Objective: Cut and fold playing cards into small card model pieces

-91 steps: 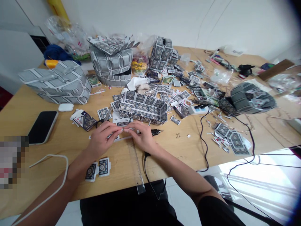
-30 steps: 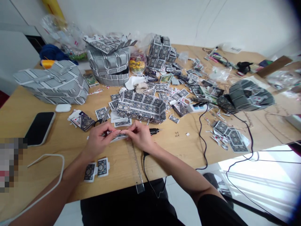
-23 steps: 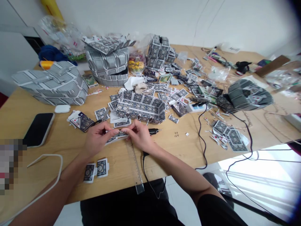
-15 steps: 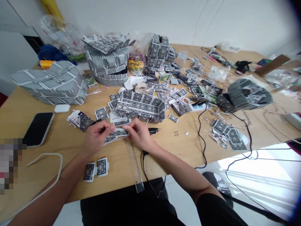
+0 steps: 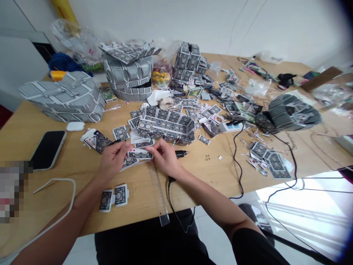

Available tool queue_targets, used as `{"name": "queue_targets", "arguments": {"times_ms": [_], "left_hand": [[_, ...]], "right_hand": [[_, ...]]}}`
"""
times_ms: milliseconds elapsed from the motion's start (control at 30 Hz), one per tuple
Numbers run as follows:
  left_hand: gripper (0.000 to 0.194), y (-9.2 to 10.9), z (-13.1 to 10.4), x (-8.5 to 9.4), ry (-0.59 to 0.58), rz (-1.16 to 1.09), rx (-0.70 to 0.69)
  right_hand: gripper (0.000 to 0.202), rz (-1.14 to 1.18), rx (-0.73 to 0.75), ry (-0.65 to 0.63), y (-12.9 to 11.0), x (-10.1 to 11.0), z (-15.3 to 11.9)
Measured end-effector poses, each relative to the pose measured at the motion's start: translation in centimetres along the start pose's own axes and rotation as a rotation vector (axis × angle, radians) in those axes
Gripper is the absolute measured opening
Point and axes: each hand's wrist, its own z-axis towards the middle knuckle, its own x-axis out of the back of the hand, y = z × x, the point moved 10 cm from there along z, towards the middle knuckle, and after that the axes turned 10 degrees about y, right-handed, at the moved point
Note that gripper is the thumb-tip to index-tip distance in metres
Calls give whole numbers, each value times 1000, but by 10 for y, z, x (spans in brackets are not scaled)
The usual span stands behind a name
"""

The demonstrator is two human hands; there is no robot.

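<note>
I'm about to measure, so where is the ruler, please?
In the head view, the clear ruler overhangs the near edge of the table, left of a black cord.

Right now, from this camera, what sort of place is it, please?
Probably a handicraft workspace: an open, rectangular, dark-patterned card box, scattered dark-backed playing cards and a clear plastic ruler suggest this.

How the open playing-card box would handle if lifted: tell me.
The playing-card box is probably light: hollow, with thin card walls. Those stand upright, so it likely keeps its shape. Its flat floor makes rolling unlikely.
</note>
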Motion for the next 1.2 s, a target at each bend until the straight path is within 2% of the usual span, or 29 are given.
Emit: {"name": "queue_targets", "arguments": {"times_ms": [100, 233, 367, 467, 633, 767, 867, 933, 1067, 1200], "left_hand": [[39, -1, 1, -2, -34, -46, -29], [22, 11, 2, -3, -45, -103, -143], [18, 20, 1, 1, 1, -79, -195], [18, 21, 0, -1, -21, -76, -173], [20, 19, -2, -8, -86, -117, -159], [26, 7, -2, -16, -140, -220, -38], [33, 0, -2, -16, -120, -253, 39], [34, -1, -2, -14, -95, -237, 49], [34, 4, -5, -11, -57, -202, 2], [38, 7, -10, -18, -109, -232, 18]], "right_hand": [[45, 44, -30, 9, 1, 1, 1], [49, 83, -52, 9, -1, 1, 1], [57, 195, -153, -106, -3, -10, -1], [58, 336, -266, -233, -2, -23, -3], [52, 407, -256, -278, 0, -28, 0], [72, 423, -268, -232, 7, -26, 3], [85, 419, -305, -248, 11, -28, 0], [83, 427, -356, -304, 13, -34, -4], [63, 421, -443, -432, 15, -46, -15], [56, 358, -429, -422, 14, -45, -16]]}}
